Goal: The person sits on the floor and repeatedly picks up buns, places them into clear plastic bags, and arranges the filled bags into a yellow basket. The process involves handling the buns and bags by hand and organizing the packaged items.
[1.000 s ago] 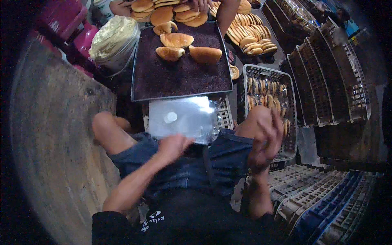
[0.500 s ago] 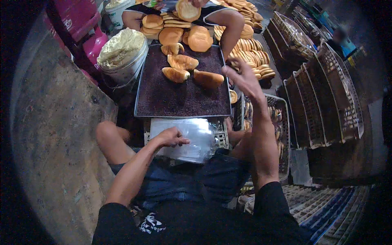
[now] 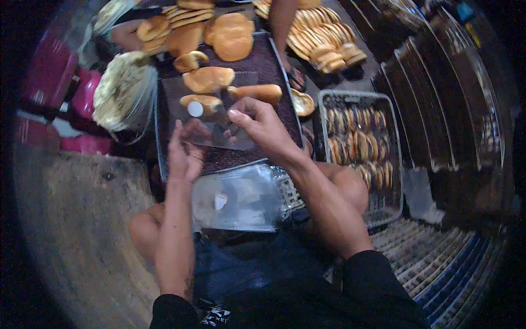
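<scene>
A clear plastic bag (image 3: 233, 134) with a round white sticker hangs over the tray between my hands. My right hand (image 3: 260, 123) pinches it near its right side. My left hand (image 3: 186, 156) is at its lower left, thumb and fingers spread apart, some fingers showing blurred through the film. Under the bag is a metal tray (image 3: 159, 137) of dark crumbs. On it lie a split bun (image 3: 208, 79), a long bun (image 3: 257, 92) and a smaller bun piece (image 3: 201, 102) partly behind the bag. A stack of clear bags (image 3: 246, 200) lies below the tray, a white sticker on top.
Flat round buns (image 3: 230, 35) are piled at the tray's far end, with rows of more buns (image 3: 318, 35) beyond. Right of me, a plastic crate (image 3: 399, 164) holds filled buns. A tub of pale cream (image 3: 123, 90) stands at left. Another person's leg (image 3: 282, 24) is at the far side.
Both hands have come together over the tray, the left from the bag stack, the right from the tray's right edge. A clear bag is now held up. The view has shifted.
</scene>
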Demonstrator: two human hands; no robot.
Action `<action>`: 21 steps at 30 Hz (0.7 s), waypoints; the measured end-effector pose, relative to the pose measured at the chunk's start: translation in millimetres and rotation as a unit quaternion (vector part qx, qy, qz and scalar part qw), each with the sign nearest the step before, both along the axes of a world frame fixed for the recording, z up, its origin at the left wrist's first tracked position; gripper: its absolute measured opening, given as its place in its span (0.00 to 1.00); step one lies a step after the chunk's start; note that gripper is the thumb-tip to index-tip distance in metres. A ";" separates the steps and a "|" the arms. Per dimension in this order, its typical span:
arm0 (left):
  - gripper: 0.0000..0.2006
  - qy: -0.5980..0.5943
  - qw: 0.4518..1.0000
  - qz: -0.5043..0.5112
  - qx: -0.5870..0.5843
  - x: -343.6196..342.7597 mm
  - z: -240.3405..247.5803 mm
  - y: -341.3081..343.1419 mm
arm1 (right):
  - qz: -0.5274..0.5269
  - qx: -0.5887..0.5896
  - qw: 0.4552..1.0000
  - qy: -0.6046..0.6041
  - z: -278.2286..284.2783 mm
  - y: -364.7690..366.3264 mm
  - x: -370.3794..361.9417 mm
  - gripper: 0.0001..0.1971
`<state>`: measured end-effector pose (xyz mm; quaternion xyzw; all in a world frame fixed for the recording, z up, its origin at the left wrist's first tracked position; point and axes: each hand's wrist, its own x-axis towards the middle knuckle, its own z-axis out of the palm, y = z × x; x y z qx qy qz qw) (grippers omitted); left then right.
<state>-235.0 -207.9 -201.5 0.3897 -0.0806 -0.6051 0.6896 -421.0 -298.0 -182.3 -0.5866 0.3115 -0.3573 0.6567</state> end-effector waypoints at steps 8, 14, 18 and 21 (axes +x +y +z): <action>0.08 -0.143 0.984 0.064 0.087 27.8 40.3 -15.7 | -0.133 0.022 0.987 -0.083 25.3 12.8 -13.4 0.09; 0.08 -0.138 0.969 0.175 0.102 20.2 55.7 31.8 | -0.120 -0.074 0.989 -0.049 20.1 55.9 28.6 0.11; 0.13 -0.138 0.941 0.292 0.106 33.7 40.2 54.3 | -0.085 -0.149 0.985 0.023 36.2 67.6 46.1 0.13; 0.16 -0.250 0.883 0.381 0.110 43.5 51.9 60.4 | -0.076 -0.333 0.940 -0.007 38.7 54.4 42.6 0.13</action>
